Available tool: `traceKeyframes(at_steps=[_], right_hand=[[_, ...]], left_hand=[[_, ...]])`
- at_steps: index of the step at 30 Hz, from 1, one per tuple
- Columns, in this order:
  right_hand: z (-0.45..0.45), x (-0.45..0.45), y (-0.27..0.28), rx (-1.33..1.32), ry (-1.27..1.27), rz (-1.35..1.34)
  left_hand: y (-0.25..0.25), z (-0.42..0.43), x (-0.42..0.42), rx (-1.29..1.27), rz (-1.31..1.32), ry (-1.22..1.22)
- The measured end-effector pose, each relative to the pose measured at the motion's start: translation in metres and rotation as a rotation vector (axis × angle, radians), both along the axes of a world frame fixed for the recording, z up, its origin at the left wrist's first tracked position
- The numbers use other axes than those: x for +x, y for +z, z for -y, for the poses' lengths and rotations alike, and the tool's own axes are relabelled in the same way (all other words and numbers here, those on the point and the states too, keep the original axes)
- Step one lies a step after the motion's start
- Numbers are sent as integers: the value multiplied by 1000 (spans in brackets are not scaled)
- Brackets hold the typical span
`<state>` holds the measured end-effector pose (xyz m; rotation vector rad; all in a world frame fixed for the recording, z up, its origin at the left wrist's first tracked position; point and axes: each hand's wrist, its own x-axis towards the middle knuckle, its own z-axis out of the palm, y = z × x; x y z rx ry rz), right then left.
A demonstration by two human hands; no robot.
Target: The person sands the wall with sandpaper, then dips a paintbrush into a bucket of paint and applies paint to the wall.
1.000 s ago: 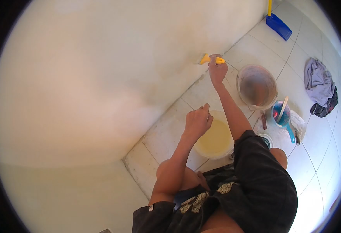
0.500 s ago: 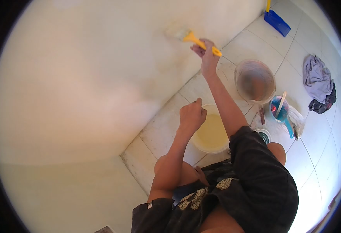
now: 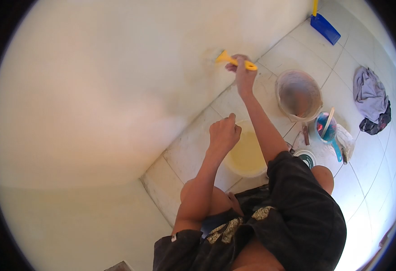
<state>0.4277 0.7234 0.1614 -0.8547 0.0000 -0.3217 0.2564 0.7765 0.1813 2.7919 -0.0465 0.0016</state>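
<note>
My right hand (image 3: 244,73) grips the handle of a yellow brush (image 3: 227,58), its bristle end against the pale wall (image 3: 116,81) near the floor line. My left hand (image 3: 225,134) is curled closed at the left edge of a white bucket (image 3: 246,175) holding yellowish liquid. Whether those fingers hold the rim or something small is hidden. Right of my right forearm, a larger dirty bucket (image 3: 299,95) stands on the tiles.
A blue dipper (image 3: 326,128) with a stick in it, a lidded tub (image 3: 305,157) and a plastic bag (image 3: 345,141) lie near my knee. Farther right is a grey cloth (image 3: 369,94) beside black plastic (image 3: 376,124). A blue dustpan (image 3: 325,29) lies by the wall.
The brush went from low by the floor line up and left along the wall, then back down and right a little. My left hand has stayed by the bucket, closed.
</note>
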Motion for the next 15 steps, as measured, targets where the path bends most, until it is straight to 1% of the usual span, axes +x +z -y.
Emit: traceKeyframes(at_steps=[3,6,9,12,15], right_hand=[[9,-8,2,-137,-146,33],[0,-15,-37,-421,-2,-145],[-17,-24,-44,-536,83,-145],[-33,-24,-33,-325,56,-10],[-18,-32,-5,-61,35,25]], left_hand=[[-1,-2,-3,4,-1,16],[-5,-5,-3,1,8,12],[-5,-5,-5,15,-40,7],[-5,-6,-8,11,-55,8],[-4,-7,-8,27,-64,25]])
